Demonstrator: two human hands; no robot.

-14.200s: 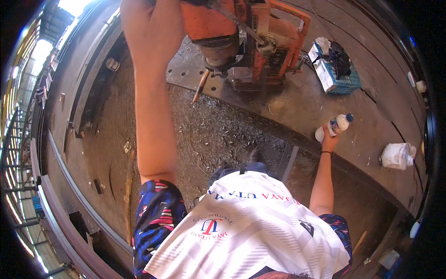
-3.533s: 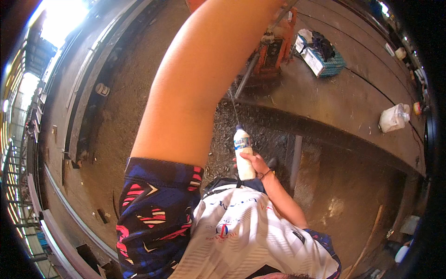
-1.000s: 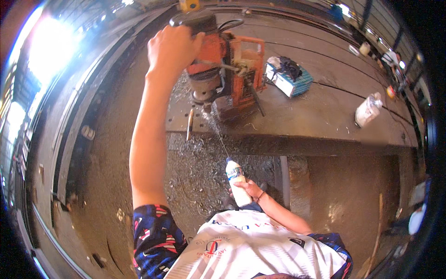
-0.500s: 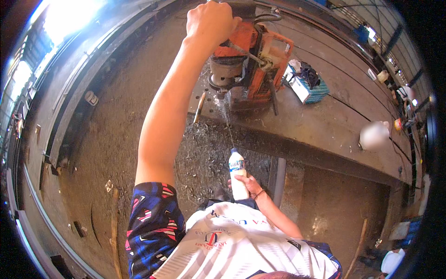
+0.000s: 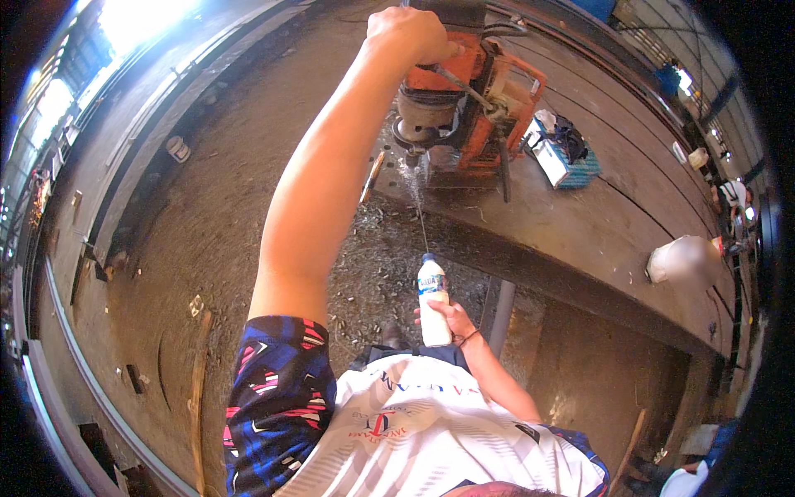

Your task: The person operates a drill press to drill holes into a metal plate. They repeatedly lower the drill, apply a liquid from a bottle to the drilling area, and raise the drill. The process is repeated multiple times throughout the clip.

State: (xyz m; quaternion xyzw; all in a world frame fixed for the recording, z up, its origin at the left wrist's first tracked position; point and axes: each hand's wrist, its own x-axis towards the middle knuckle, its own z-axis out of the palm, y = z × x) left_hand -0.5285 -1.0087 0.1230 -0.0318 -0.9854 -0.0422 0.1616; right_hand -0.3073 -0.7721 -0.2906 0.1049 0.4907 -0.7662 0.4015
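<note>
My left hand (image 5: 406,35) is closed in a fist against the top of an orange drilling machine (image 5: 513,87); what lies inside the fingers is hidden. Beneath the machine's round metal chuck (image 5: 428,112) the lower tip is wet, with droplets around it. My right hand (image 5: 451,319) wraps round a clear plastic bottle (image 5: 435,290) with a dark blue cap, filled with whitish liquid. A thin stream runs between the bottle's cap and the spot under the chuck. A thin brush-like stick (image 5: 372,177) lies left of the chuck.
A steel beam (image 5: 571,269) crosses in front of the machine. Metal shavings (image 5: 377,290) litter the dark ground. Right of the machine stands a teal-and-white box (image 5: 567,170) with dark cloth on it. Farther right sits a whitish container (image 5: 675,258); a white cup (image 5: 177,149) lies at left.
My view has shifted, so the machine and bottle sit farther right. The stream from the bottle looks plainer, with more spray under the chuck. Both hands keep their grip.
</note>
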